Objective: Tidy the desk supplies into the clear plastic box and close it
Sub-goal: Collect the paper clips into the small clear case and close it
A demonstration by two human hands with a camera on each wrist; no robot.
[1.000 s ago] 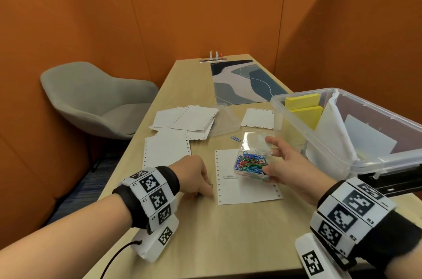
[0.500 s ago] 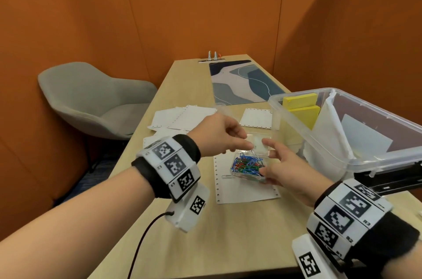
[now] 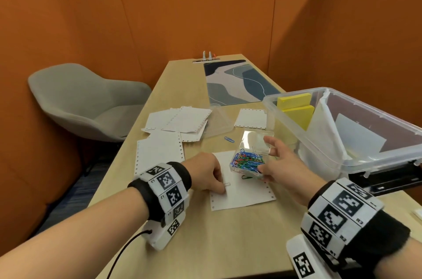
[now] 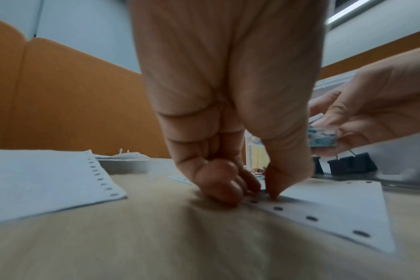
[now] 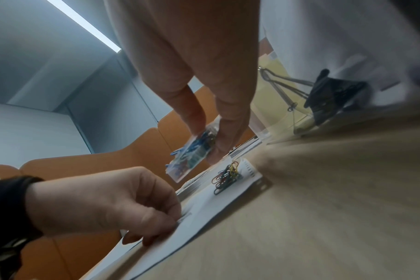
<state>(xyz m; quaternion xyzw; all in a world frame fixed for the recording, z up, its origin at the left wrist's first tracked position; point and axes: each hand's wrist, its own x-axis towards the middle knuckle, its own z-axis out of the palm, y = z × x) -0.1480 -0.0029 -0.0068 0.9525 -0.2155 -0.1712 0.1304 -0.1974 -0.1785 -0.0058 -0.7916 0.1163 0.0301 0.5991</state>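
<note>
A small clear case [image 3: 247, 161] full of coloured paper clips hangs just above a white punched sheet [image 3: 242, 196], its lid [image 3: 257, 139] up. My right hand [image 3: 266, 161] grips the case by its right side; the right wrist view shows the case [image 5: 194, 151] between my fingers. My left hand [image 3: 222, 188] is curled down on the sheet's left edge, its fingertips [image 4: 272, 191] pinching a white paper clip [image 3: 227, 184]. A few loose clips [image 5: 226, 180] lie on the sheet under the case. The big clear plastic box [image 3: 296, 128] stands open at the right.
The box holds yellow note pads [image 3: 295, 107], white papers and black binder clips [image 4: 348, 164]. A blue clip [image 3: 229, 139] lies on the desk [image 3: 228, 244] beyond the sheet. More punched sheets [image 3: 178, 121] and a clear lid [image 3: 217, 123] lie farther back. A grey chair [image 3: 86, 105] stands at the left.
My left hand went from the desk up to the open case, then came back down onto the sheet at the white clip. The right hand kept hold of the case.
</note>
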